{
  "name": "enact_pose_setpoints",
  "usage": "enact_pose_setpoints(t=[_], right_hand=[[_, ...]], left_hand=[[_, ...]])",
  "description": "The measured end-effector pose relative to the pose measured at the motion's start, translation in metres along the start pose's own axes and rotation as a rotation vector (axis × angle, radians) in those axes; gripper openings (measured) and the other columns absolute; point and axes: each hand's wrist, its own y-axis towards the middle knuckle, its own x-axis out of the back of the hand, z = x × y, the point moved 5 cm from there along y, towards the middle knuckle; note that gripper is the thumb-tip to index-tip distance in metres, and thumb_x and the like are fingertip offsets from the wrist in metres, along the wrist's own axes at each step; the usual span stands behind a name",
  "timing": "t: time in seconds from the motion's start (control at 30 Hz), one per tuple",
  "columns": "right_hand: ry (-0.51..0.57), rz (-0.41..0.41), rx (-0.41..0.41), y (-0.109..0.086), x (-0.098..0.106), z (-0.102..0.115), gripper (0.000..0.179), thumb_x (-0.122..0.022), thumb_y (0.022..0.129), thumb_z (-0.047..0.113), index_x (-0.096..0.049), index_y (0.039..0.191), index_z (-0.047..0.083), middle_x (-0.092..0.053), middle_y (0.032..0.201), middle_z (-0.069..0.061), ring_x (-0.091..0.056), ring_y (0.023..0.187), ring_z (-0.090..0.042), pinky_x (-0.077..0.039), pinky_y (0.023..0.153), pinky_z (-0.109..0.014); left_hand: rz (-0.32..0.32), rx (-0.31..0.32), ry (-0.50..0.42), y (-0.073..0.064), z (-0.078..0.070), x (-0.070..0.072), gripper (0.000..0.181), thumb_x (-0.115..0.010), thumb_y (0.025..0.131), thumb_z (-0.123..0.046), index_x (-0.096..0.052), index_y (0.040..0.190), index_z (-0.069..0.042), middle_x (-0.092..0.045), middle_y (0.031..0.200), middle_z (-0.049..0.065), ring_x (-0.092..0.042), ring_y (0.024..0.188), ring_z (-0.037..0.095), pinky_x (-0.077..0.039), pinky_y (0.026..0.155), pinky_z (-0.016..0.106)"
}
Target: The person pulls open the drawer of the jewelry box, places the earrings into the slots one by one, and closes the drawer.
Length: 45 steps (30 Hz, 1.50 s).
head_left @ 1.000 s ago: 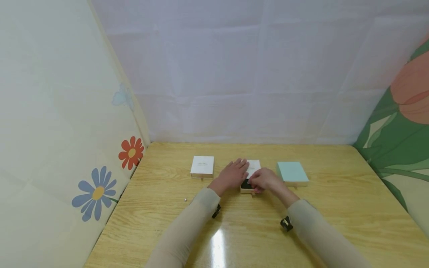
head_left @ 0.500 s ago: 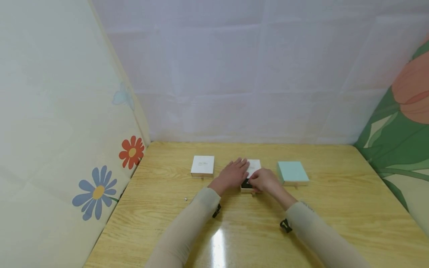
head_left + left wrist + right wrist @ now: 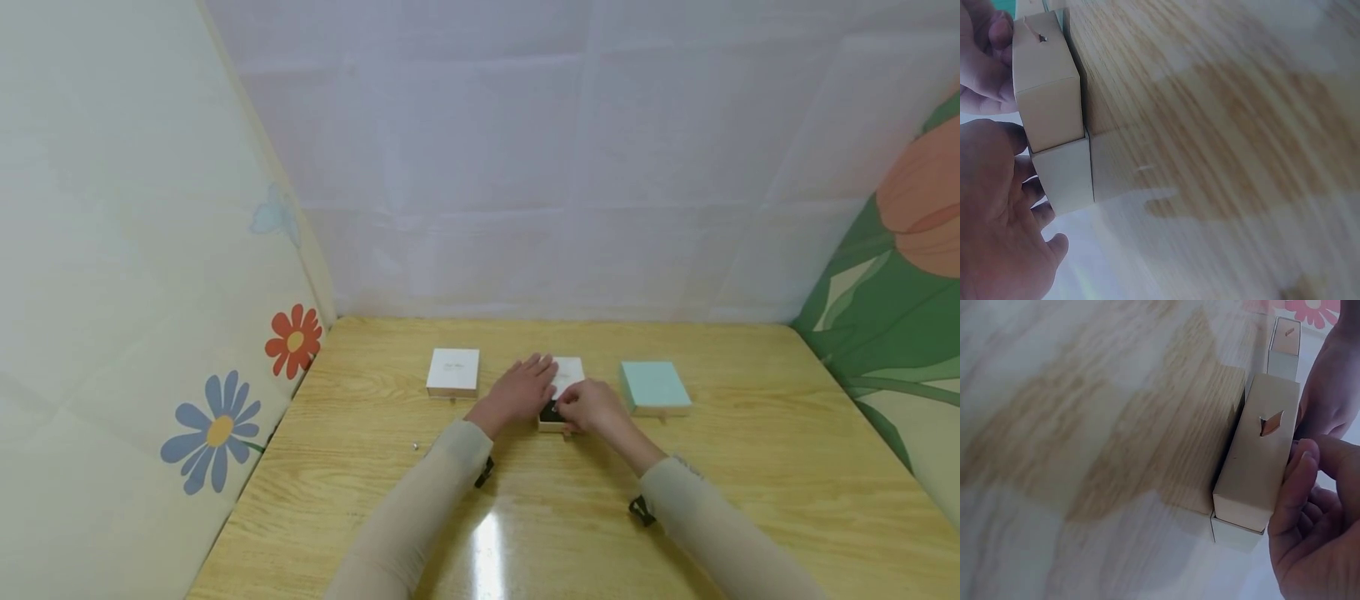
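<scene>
A white drawer box [image 3: 567, 370] stands mid-table, its cream drawer [image 3: 1257, 456] pulled out toward me and lined with a black insert [image 3: 550, 414]. My left hand [image 3: 519, 390] rests flat on the box's top with fingers straight. In the left wrist view, the left hand [image 3: 1004, 212] lies along the box's sleeve [image 3: 1063, 178]. My right hand [image 3: 596, 408] is over the drawer's right side, thumb and forefinger pinched together at the insert. A small shiny piece [image 3: 555, 408] shows right at those fingertips; its kind I cannot tell. The right wrist view shows the right hand [image 3: 1316, 512] with curled fingers beside the drawer.
Another white box [image 3: 453, 371] stands to the left, and a mint-green box [image 3: 655, 385] to the right, both shut. A tiny shiny piece [image 3: 416, 447] lies on the wooden table [image 3: 360, 517] left of my left forearm. A pale cloth backdrop [image 3: 525, 167] borders the table's far edge.
My right hand has shifted very slightly at the drawer, and more of the black insert and the shiny piece shows. The left hand and the boxes stay put.
</scene>
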Motion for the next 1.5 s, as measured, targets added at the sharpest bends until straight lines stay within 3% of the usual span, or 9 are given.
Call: enact_pose_setpoints(t=[0.17,0.47,0.8,1.03,1.2,1.3,1.5], right_hand=[[-0.034,-0.009,0.035,-0.001,0.001,0.002,0.012,-0.069,0.09,0.019,-0.078,0.091,0.012,-0.074,0.084,0.0,-0.063,0.072,-0.015,-0.054,0.07,-0.036],[0.001,-0.035,0.079,-0.001,0.0,-0.003,0.013,-0.069,0.09,0.02,-0.078,0.093,0.011,-0.073,0.084,0.001,-0.062,0.071,-0.013,-0.053,0.069,-0.034],[-0.042,-0.056,0.114,0.001,-0.003,-0.002,0.011,-0.07,0.09,0.016,-0.079,0.092,0.011,-0.076,0.09,-0.003,-0.065,0.079,-0.017,-0.057,0.081,-0.044],[-0.07,-0.094,0.144,-0.002,-0.007,0.0,0.01,-0.07,0.09,0.008,-0.08,0.092,0.009,-0.076,0.091,-0.003,-0.064,0.076,-0.014,-0.058,0.076,-0.038],[-0.077,-0.135,0.19,-0.005,-0.01,0.004,0.01,-0.07,0.09,0.005,-0.08,0.091,0.007,-0.075,0.081,-0.001,-0.063,0.062,-0.007,-0.057,0.065,-0.031],[-0.113,-0.158,0.204,-0.006,-0.01,0.005,0.011,-0.069,0.091,0.005,-0.08,0.09,0.007,-0.075,0.078,0.0,-0.062,0.06,-0.006,-0.058,0.065,-0.032],[-0.18,-0.186,0.189,-0.006,-0.009,0.007,0.008,-0.071,0.09,0.007,-0.077,0.086,0.007,-0.074,0.078,-0.002,-0.066,0.069,-0.014,-0.06,0.072,-0.039]], left_hand=[[0.002,0.0,0.002,-0.001,0.0,0.0,0.055,-0.024,0.113,-0.037,-0.02,0.163,-0.016,-0.017,0.17,0.002,-0.012,0.156,0.021,-0.018,0.127,0.042],[-0.001,0.006,0.003,-0.001,-0.001,0.0,0.055,-0.024,0.113,-0.038,-0.02,0.163,-0.016,-0.016,0.169,0.001,-0.013,0.156,0.021,-0.018,0.127,0.042],[-0.003,0.002,0.004,-0.001,-0.002,0.002,0.055,-0.024,0.113,-0.037,-0.02,0.163,-0.016,-0.017,0.17,0.002,-0.013,0.156,0.021,-0.018,0.127,0.042],[0.002,0.002,0.006,0.0,-0.001,0.001,0.055,-0.023,0.113,-0.038,-0.019,0.163,-0.016,-0.016,0.17,0.001,-0.012,0.156,0.021,-0.017,0.127,0.042],[0.001,0.007,0.012,0.001,0.0,-0.001,0.055,-0.022,0.113,-0.038,-0.019,0.163,-0.017,-0.016,0.17,0.001,-0.012,0.156,0.02,-0.017,0.127,0.041],[0.0,0.006,0.009,0.001,0.0,-0.001,0.055,-0.022,0.113,-0.038,-0.02,0.163,-0.016,-0.016,0.17,0.001,-0.013,0.156,0.021,-0.017,0.127,0.041],[0.0,0.003,-0.001,0.001,0.0,-0.002,0.055,-0.023,0.113,-0.038,-0.02,0.163,-0.016,-0.016,0.17,0.001,-0.013,0.156,0.021,-0.017,0.127,0.042]])
